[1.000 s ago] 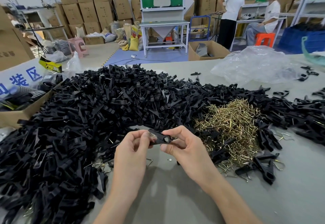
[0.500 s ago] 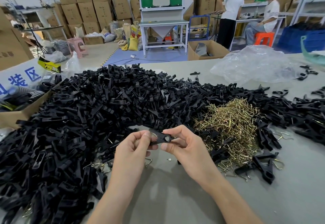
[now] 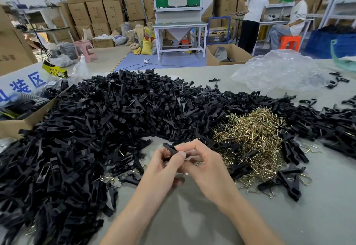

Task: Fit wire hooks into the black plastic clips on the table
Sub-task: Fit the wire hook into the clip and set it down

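Pinching one black clip (image 3: 170,149) just left of the hook pile (image 3: 250,138), left hand (image 3: 160,169) and right hand (image 3: 207,165) press its wire hook (image 3: 165,151) in; a slipping thumb could spring it loose.

Over the counter (image 3: 192,217), the left grip (image 3: 160,170) and right grip (image 3: 209,165) pinch one black clip (image 3: 170,148), a wire hook (image 3: 165,151) showing at its left end. The clip heap (image 3: 92,129) lies at 10 o'clock from it, the brass hooks (image 3: 252,137) at 2 o'clock.

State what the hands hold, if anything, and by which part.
One black clip, pinched by the fingers of both the left hand and the right hand around its middle and right end; its left tip sticks out free.
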